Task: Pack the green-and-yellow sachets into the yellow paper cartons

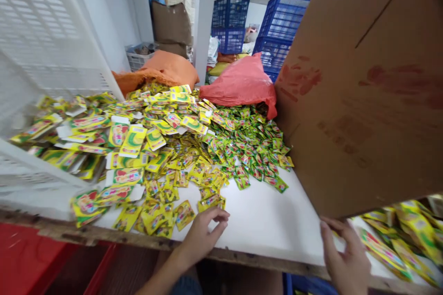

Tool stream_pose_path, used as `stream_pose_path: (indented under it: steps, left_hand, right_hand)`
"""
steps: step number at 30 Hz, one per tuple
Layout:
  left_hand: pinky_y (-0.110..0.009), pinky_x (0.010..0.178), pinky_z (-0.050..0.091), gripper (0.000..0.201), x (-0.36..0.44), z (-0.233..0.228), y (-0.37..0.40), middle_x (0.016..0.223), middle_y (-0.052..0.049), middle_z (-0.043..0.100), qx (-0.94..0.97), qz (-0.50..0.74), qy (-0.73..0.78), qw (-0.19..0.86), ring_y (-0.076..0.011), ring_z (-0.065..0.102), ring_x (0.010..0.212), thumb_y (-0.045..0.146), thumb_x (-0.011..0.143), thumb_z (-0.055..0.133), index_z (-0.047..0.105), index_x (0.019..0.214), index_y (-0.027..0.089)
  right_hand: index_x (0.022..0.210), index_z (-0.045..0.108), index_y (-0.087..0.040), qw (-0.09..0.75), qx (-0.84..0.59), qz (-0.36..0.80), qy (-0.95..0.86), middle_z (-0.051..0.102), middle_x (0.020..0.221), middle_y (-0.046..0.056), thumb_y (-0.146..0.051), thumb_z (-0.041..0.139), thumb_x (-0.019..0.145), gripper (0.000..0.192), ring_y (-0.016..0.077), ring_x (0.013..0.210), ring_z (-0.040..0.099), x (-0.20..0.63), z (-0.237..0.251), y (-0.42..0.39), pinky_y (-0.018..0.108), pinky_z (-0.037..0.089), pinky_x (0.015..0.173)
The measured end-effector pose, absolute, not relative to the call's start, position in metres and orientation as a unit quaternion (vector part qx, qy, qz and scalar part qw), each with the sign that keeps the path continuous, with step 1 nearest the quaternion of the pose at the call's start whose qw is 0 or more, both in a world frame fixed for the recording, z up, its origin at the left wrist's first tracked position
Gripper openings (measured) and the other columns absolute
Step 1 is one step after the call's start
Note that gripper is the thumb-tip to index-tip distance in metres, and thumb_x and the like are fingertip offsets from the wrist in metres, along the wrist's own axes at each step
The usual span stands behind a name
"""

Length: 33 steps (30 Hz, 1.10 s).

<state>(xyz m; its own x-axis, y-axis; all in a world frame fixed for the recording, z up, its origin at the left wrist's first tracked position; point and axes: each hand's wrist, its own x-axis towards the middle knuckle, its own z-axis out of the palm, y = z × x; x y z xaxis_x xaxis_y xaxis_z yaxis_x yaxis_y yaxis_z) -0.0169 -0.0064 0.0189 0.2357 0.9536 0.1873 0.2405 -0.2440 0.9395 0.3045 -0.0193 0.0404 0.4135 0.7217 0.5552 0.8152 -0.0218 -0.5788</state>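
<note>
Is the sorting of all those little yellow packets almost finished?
Not nearly, it seems. Done: a white crate tipped on its side holds bigger yellow packs. In hand: the left hand touches small sachets at the table's front edge, and the right hand steadies a cardboard box. Left: a big loose heap of sachets covers the table.

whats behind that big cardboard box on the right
Past the cardboard box, blue crates show at its upper left edge and a red sack beside it. Yellow-green packets poke out below it. Whatever lies directly behind it is hidden.
</note>
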Motion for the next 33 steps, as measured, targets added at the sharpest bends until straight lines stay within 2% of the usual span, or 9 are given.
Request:
stream_pose_path:
  steps: [5,9,14,18,22,26,28,31,33]
  left_hand:
    - [-0.034,0.092,0.040,0.022,-0.089,0.043,0.024,0.105,-0.007,0.061,0.669,0.464,0.553,0.176,-0.0201,0.053,0.102,0.023,0.085,0.046,0.057,0.104,0.021]
    - [-0.039,0.096,0.035,0.033,-0.177,0.049,0.034,0.113,-0.010,0.054,0.637,0.359,0.682,-0.023,-0.0241,0.046,0.110,0.015,0.082,0.043,0.049,0.114,0.018]
    - [-0.043,0.088,0.036,0.045,-0.234,0.035,0.032,0.115,-0.013,0.050,0.603,0.144,0.782,-0.056,-0.0300,0.044,0.109,0.012,0.074,0.047,0.047,0.119,0.018]
    - [-0.046,0.089,0.032,0.040,-0.236,0.030,0.041,0.124,-0.015,0.043,0.649,0.133,0.746,-0.070,-0.0324,0.037,0.116,0.011,0.073,0.046,0.050,0.113,0.019]
    - [-0.049,0.087,0.032,0.025,-0.231,0.043,0.056,0.102,-0.011,0.058,0.691,0.176,0.700,-0.015,-0.0308,0.048,0.102,0.010,0.073,0.047,0.055,0.095,0.018]
    - [-0.040,0.089,0.037,0.030,-0.191,0.067,0.058,0.105,-0.007,0.059,0.700,0.343,0.623,0.070,-0.0241,0.051,0.102,0.019,0.079,0.049,0.050,0.109,0.020]
    - [-0.035,0.087,0.041,0.034,-0.151,0.077,0.050,0.109,-0.006,0.055,0.643,0.482,0.575,0.155,-0.0208,0.052,0.101,0.025,0.080,0.052,0.046,0.113,0.022]
    - [-0.028,0.075,0.046,0.026,-0.082,0.078,0.032,0.094,-0.001,0.055,0.558,0.579,0.470,0.365,-0.0149,0.057,0.080,0.028,0.076,0.059,0.048,0.098,0.022]
    - [-0.026,0.073,0.046,0.027,-0.046,0.070,0.022,0.085,0.000,0.053,0.503,0.609,0.404,0.461,-0.0141,0.055,0.079,0.028,0.070,0.066,0.045,0.085,0.021]
  right_hand:
    - [0.089,0.062,-0.019,0.413,-0.680,0.067,-0.602,0.064,0.094,0.009,-0.054,0.049,0.074,0.041,0.0229,0.084,0.059,0.250,0.020,0.000,0.024,0.046,0.048]
    - [0.092,0.063,-0.021,0.379,-0.695,0.128,-0.598,0.066,0.094,0.007,-0.057,0.052,0.070,0.043,0.0213,0.075,0.062,0.248,-0.002,0.007,0.023,0.047,0.045]
    - [0.092,0.064,-0.021,0.360,-0.701,0.178,-0.589,0.068,0.088,0.006,-0.058,0.052,0.069,0.045,0.0211,0.077,0.063,0.247,-0.018,0.007,0.022,0.048,0.048]
    - [0.091,0.064,-0.020,0.376,-0.683,0.203,-0.593,0.068,0.084,0.005,-0.057,0.051,0.071,0.043,0.0206,0.078,0.062,0.229,-0.016,0.006,0.021,0.046,0.048]
    - [0.091,0.063,-0.020,0.405,-0.657,0.224,-0.595,0.066,0.084,0.006,-0.053,0.051,0.074,0.038,0.0210,0.079,0.061,0.216,-0.010,0.007,0.022,0.045,0.047]
    - [0.092,0.062,-0.019,0.435,-0.644,0.246,-0.580,0.065,0.085,0.007,-0.049,0.052,0.077,0.035,0.0216,0.079,0.060,0.191,-0.002,0.004,0.024,0.047,0.053]
    - [0.095,0.059,-0.019,0.451,-0.622,0.277,-0.577,0.065,0.088,0.008,-0.046,0.052,0.078,0.033,0.0211,0.081,0.059,0.166,0.005,0.001,0.026,0.049,0.059]
    - [0.115,0.047,-0.021,0.493,-0.531,0.369,-0.582,0.060,0.107,0.009,-0.039,0.057,0.077,0.043,0.0200,0.090,0.058,0.124,0.016,0.001,0.032,0.049,0.076]
    - [0.122,0.038,-0.024,0.528,-0.480,0.424,-0.558,0.052,0.122,0.010,-0.037,0.058,0.077,0.051,0.0197,0.097,0.057,0.107,0.019,0.005,0.034,0.049,0.080]
